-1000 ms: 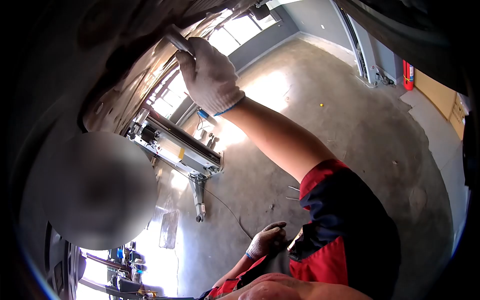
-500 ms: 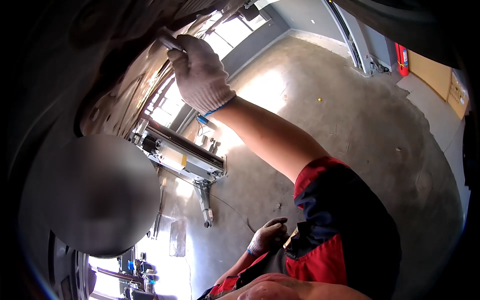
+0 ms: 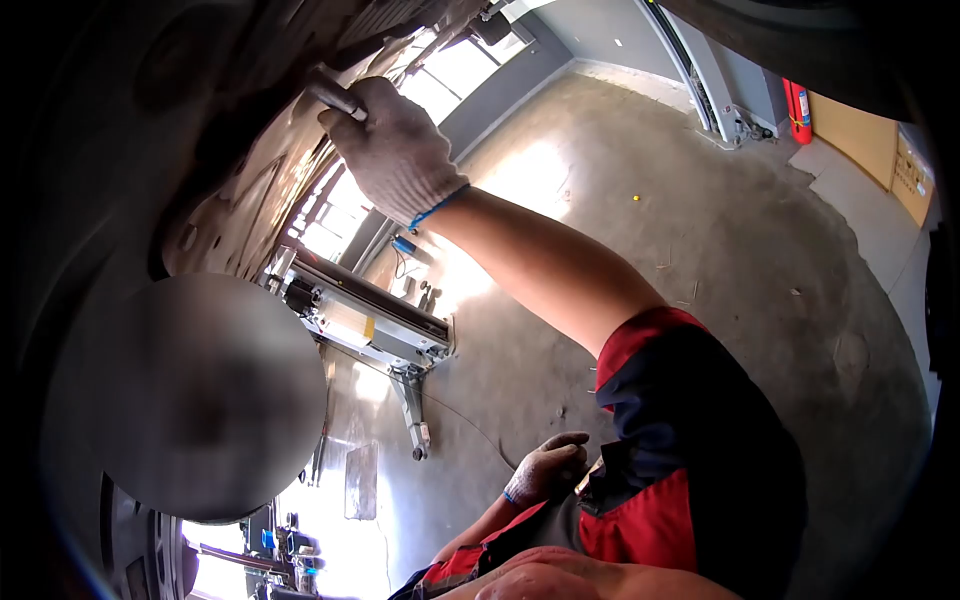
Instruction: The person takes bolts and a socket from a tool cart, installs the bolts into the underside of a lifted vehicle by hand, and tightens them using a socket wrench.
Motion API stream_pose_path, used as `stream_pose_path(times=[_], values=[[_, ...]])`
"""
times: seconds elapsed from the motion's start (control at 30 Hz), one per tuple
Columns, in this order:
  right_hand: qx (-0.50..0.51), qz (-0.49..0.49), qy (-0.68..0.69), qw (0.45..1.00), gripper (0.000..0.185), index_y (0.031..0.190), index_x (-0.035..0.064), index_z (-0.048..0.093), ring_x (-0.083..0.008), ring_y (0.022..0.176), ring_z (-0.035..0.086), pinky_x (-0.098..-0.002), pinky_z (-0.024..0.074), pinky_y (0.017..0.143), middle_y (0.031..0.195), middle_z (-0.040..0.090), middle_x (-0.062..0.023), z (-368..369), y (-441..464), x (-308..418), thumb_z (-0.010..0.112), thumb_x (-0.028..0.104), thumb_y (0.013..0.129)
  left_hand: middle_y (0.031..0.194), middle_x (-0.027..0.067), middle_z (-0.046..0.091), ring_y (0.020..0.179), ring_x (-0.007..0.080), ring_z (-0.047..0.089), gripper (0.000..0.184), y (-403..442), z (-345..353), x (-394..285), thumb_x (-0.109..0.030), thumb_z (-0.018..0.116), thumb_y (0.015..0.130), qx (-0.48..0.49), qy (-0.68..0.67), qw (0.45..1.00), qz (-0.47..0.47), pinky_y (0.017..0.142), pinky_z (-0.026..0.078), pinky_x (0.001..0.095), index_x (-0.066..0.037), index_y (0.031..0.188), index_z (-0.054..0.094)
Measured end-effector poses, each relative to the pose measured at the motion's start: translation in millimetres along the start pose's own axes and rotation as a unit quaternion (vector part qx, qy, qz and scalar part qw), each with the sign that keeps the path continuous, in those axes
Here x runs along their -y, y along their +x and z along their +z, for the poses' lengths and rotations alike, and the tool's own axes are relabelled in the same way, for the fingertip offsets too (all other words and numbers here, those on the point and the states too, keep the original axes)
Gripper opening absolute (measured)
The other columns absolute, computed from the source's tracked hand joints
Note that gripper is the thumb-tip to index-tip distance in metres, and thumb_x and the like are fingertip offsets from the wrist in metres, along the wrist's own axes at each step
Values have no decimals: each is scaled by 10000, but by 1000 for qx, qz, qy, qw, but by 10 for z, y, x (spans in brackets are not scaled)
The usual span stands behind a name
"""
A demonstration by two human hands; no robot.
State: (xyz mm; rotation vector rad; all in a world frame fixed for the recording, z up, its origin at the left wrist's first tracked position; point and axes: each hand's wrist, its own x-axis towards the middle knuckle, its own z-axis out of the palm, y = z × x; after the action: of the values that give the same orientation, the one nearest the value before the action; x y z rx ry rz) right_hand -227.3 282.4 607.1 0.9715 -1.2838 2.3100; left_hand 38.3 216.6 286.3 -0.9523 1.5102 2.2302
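My right hand [image 3: 393,150], in a white knitted glove with a blue cuff edge, reaches up to the vehicle's underside [image 3: 235,195]. Its fingers and thumb are closed round a short grey metal rod-shaped tool [image 3: 338,95]. The tool's far end lies against or close to the dark underbody; contact cannot be made out. Lower down, my left hand [image 3: 545,472], also gloved, is held in front of my body with its fingers curled. What it grips, if anything, is hidden. Beside it is a narrow tan strip [image 3: 589,476] at my clothing.
A lift post with a yellow label [image 3: 352,325] and a foot [image 3: 415,440] stands at left centre. A large blurred grey disc [image 3: 195,395] fills the lower left. A red fire extinguisher [image 3: 798,112] and cardboard boxes [image 3: 852,135] are at upper right. A cable [image 3: 455,412] crosses the concrete floor.
My right hand and the tool have shifted slightly left and down along the underbody, still gripping. My left hand stays curled near my body. The view has shifted a little.
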Motion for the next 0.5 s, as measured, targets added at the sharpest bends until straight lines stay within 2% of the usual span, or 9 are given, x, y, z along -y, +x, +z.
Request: stream_pose_path(times=[0.1,0.17,0.2,0.23,0.27,0.33,0.4,0.5], values=[[61,6,110,992,281,1108,45,636,-211,688,642,-359,512,622,759,641,-122,-99,82,-46,686,291,982,965,43,606,775,121,557,448,-37,-72,32,-145,612,998,20,-2,1000,22,678,468,249,8,1405,504],[125,-39,283,950,186,939,56,620,-164,595,512,-301,420,548,717,583,-74,52,323,-503,680,228,978,966,42,608,767,119,555,448,-56,-66,60,-148,613,998,11,-25,999,25,679,467,248,7,1405,506],[191,65,446,872,178,906,59,606,-152,583,484,-291,402,535,715,573,-64,-41,303,-453,679,208,972,966,42,609,763,118,554,449,-76,-70,82,-150,614,998,5,-38,999,26,680,466,247,7,1405,508],[248,166,587,752,178,873,62,593,-141,571,457,-281,383,522,713,563,-54,-89,280,-399,678,187,967,966,41,609,760,117,552,448,-83,-82,102,-149,616,998,6,-46,999,27,678,466,247,6,1404,509],[209,159,579,772,222,821,68,544,-122,541,439,-283,380,500,693,562,-31,-42,224,-355,683,167,962,966,41,609,758,116,551,446,-79,-104,116,-149,617,998,7,-53,998,29,675,465,247,5,1403,510],[110,69,484,866,222,835,48,563,-120,538,456,-283,385,499,672,556,-34,10,153,-297,667,178,982,963,40,609,751,115,548,443,-73,-129,151,-146,619,996,7,-33,998,46,668,464,247,1,1400,513],[-26,-43,323,945,268,864,5,604,-130,553,491,-297,412,529,626,534,-34,57,52,-198,628,216,1027,957,39,608,746,114,547,436,-97,-135,181,-141,621,995,1,1,998,62,661,462,247,-3,1396,519],[-14,84,432,898,261,898,-13,630,-137,571,517,-295,434,542,671,558,-48,-17,-25,-42,613,208,1036,951,38,609,741,114,547,428,-153,-77,161,-133,622,993,-13,-22,998,51,653,460,246,-8,1391,525]])
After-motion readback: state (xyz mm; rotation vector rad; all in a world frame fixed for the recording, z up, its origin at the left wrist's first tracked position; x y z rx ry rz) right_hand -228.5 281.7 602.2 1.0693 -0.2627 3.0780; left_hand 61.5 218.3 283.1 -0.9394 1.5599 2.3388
